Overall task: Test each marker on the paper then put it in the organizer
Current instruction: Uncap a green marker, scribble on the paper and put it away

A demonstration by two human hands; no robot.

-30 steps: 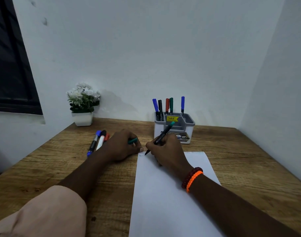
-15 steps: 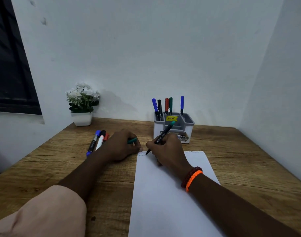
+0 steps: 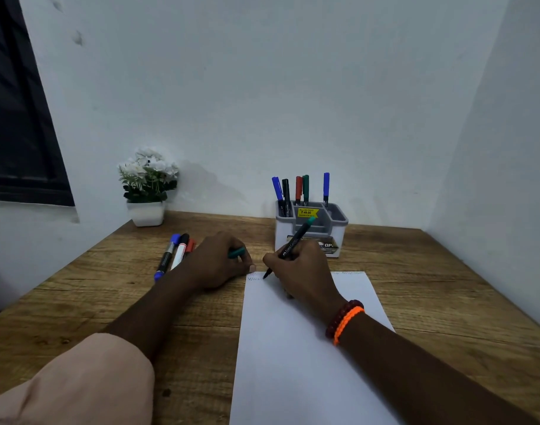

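My right hand grips a black marker with a green end, its tip touching the top left corner of the white paper, where faint squiggles show. My left hand rests on the table beside the paper's corner and holds the marker's green cap in its curled fingers. The grey and white organizer stands behind my right hand, with several markers upright in its back compartments. Three more markers lie on the table to the left of my left hand.
A small white pot of white flowers stands at the back left against the wall. Walls close in the wooden table at the back and right. A dark window is at the left.
The marker tip has shifted slightly to the right along the paper's top edge. My left hand has stayed in place with the cap.
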